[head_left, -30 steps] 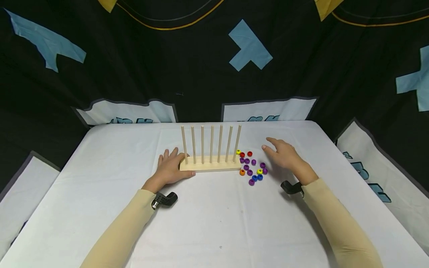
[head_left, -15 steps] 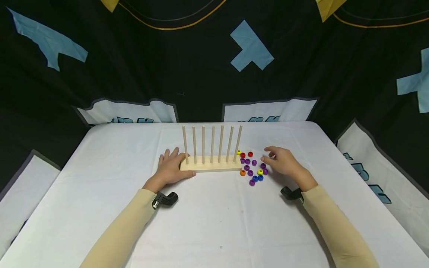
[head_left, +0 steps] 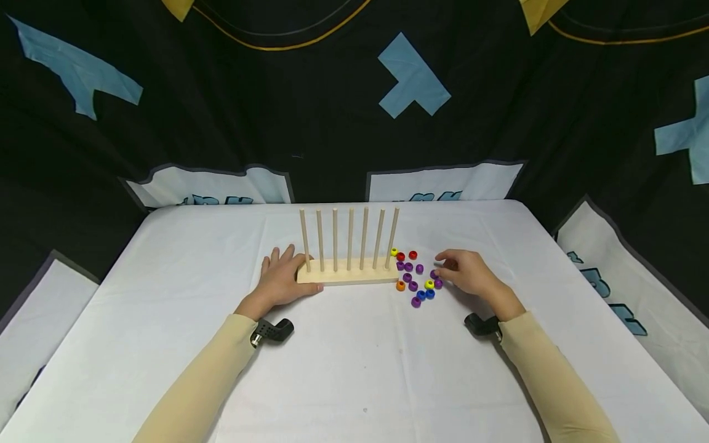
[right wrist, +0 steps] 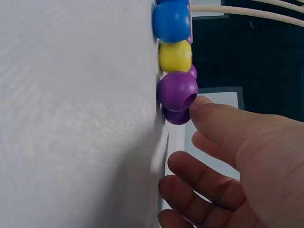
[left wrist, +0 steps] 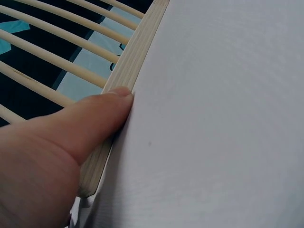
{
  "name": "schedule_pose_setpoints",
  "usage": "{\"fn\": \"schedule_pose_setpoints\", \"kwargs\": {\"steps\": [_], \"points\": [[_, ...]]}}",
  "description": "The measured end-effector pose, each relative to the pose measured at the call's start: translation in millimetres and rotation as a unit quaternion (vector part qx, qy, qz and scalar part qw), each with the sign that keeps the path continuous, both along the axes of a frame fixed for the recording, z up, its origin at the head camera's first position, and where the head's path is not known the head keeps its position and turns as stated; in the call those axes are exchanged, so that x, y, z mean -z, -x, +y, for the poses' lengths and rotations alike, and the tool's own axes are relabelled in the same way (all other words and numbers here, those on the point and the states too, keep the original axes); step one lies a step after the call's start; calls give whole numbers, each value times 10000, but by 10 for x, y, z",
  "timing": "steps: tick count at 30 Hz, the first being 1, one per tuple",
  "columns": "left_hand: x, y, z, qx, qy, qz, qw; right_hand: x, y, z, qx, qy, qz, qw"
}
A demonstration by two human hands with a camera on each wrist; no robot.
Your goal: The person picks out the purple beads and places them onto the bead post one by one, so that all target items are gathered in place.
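A pale wooden rack (head_left: pixel 348 277) with several upright pegs stands mid-table. My left hand (head_left: pixel 279 275) grips its left end, the thumb (left wrist: pixel 109 107) along the front face and the other fingers spread behind. Several round beads lie just right of the rack. Over their right edge is my right hand (head_left: pixel 469 272), fingers bent, with a gap between thumb and index finger. In the right wrist view, its thumb (right wrist: pixel 204 111) is beside a rear purple bead (right wrist: pixel 175 117); whether they touch, I cannot tell. A nearer purple bead (right wrist: pixel 175 90) sits in front.
Among the beads are blue (head_left: pixel 429 294), yellow (head_left: pixel 429 284), orange (head_left: pixel 400 286) and red (head_left: pixel 412 255) ones. A white cloth covers the table (head_left: pixel 332 369). Behind it hangs a dark curtain (head_left: pixel 310 111).
My right hand has come down toward the beads from slightly farther back, its fingers bending from a straighter pose. My left hand and the rack stay put.
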State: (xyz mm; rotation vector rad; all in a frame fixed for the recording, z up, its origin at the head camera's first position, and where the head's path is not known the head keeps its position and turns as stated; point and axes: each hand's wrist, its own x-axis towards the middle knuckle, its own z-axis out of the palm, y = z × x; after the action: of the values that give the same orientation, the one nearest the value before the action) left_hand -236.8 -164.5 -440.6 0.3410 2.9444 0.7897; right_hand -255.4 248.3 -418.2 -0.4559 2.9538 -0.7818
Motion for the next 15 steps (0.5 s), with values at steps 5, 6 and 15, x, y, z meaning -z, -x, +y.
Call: {"fn": "schedule_pose_setpoints", "kwargs": {"steps": [5,6,15], "points": [[6,4,-3,-8,6,10,10000,3,-3,12,-26,40,-55,10000],[9,4,-2,-7,4,11,10000,2,-6,13,-30,40,-64,10000],[7,3,-3,-33,-12,44,10000,25,-12,25,-160,84,-70,9998]]}}
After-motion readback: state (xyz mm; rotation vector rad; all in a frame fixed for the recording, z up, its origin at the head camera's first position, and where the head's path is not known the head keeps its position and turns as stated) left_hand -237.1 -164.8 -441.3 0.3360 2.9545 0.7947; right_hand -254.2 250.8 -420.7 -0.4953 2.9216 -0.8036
